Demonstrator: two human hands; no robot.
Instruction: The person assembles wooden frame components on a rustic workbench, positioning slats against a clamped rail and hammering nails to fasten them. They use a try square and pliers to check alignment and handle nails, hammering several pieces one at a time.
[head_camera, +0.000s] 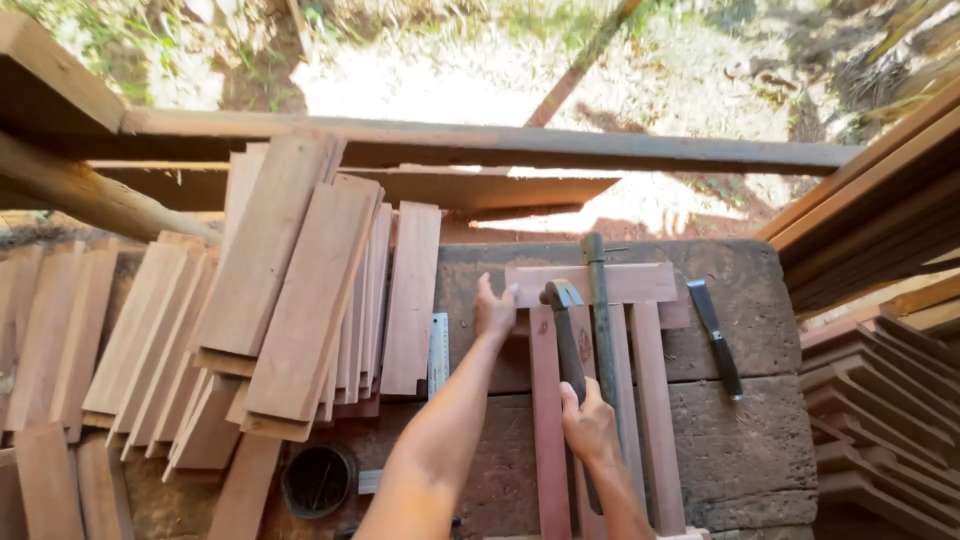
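Right hand (588, 425): at 6 o'clock, fingers wrapped shut around the handle of a hammer (567, 330); the head lies up at the crosspiece, the handle running down along the slats.
Tin (318, 481): round, dark, at 7 o'clock, low on the bench (745, 440) beside the left forearm.
Slats (650, 400): reddish strips lying side by side, running from 6 o'clock up to the centre, their top ends tucked under the crosspiece.
Left hand (493, 310): at centre, palm down, fingers together and flat, pressing the left end of the crosspiece (630, 283), a pale board laid across the slat tops.
Bar (602, 330): a grey-green rod lying along the slats just right of the hammer, its top past the crosspiece.
Ruler (438, 352): steel, just left of the left wrist, against the edge of the board stack.
Chisel (718, 338): dark-handled, at 3 o'clock, alone on the worn bench top, well apart from both hands.
Boards (290, 300): cut pieces fanned in heaps from 9 to 11 o'clock.
Planks (880, 300): stacked at 3 o'clock, right of the bench.
Beam (480, 140): long timber across 12 o'clock, sunlit ground beyond it.
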